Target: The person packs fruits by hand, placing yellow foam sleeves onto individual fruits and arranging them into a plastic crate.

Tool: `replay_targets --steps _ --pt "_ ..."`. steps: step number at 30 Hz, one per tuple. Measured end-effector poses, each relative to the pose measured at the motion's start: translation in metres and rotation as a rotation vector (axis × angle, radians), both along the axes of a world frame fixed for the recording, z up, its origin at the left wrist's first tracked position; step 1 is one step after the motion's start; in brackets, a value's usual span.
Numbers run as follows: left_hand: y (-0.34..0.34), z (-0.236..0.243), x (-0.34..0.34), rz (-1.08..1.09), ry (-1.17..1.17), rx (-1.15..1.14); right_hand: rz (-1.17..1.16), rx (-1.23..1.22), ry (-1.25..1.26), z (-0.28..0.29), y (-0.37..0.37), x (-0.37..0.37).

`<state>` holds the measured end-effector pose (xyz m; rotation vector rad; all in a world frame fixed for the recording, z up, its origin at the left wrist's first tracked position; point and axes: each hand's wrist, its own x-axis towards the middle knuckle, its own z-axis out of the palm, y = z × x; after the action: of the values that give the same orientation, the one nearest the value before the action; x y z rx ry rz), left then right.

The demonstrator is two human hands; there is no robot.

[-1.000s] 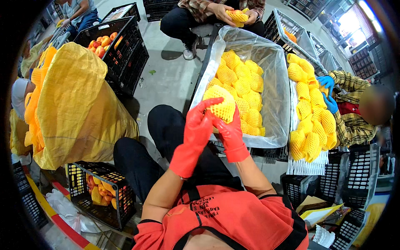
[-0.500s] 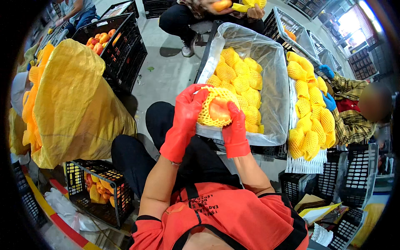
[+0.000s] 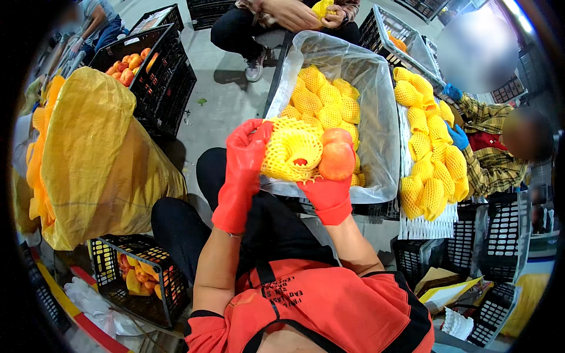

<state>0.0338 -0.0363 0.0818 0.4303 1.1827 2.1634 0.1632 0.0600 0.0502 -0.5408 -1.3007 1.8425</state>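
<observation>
In my left hand, in a red rubber glove, is a yellow foam net sleeve, its round opening turned toward me. My right hand, gloved the same way, holds a red-orange peach bare beside the sleeve. The right fingers are partly hidden behind the fruit. Both hands are over the near edge of a crate lined with clear plastic. Inside it lie rows of fruit in yellow foam nets.
More netted fruit lies right of the crate, near a blue-gloved co-worker's hand. Left are a large yellow sack and stacked black crates of bare fruit. A low black crate sits near my knee. Another person's hands work opposite.
The peach was inside the foam net and is now outside it, in my right hand. The sleeve stays in my left hand. The view has shifted slightly.
</observation>
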Motion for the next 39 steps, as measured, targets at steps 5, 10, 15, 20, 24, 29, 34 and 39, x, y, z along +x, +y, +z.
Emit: replay_targets --steps 5,10,15,20,24,29,34,39 --pt "0.009 0.024 0.022 0.121 0.358 -0.130 0.251 -0.206 -0.038 0.035 0.011 0.019" --pt "0.013 0.020 0.065 0.048 1.205 -0.252 -0.024 0.149 -0.097 -0.004 0.014 0.021" --pt "0.013 0.012 0.082 -0.215 0.873 -0.360 -0.183 -0.107 0.303 -0.015 0.069 0.062" --pt "0.009 -0.044 0.052 -0.264 0.839 -0.369 -0.683 0.662 -0.348 0.025 0.214 0.137" --pt "0.018 -0.046 0.056 -0.132 1.122 -0.358 -1.026 1.174 -0.878 0.033 0.357 0.166" --pt "0.015 -0.039 0.061 -0.143 1.311 -0.452 -0.712 1.468 -1.559 0.008 0.400 0.164" --pt "0.014 -0.045 0.057 -0.106 1.343 -0.501 -0.437 1.315 -1.853 0.040 0.387 0.126" --pt "0.014 -0.039 0.063 -0.075 0.601 -0.254 -0.575 1.488 -0.895 0.066 0.316 0.095"
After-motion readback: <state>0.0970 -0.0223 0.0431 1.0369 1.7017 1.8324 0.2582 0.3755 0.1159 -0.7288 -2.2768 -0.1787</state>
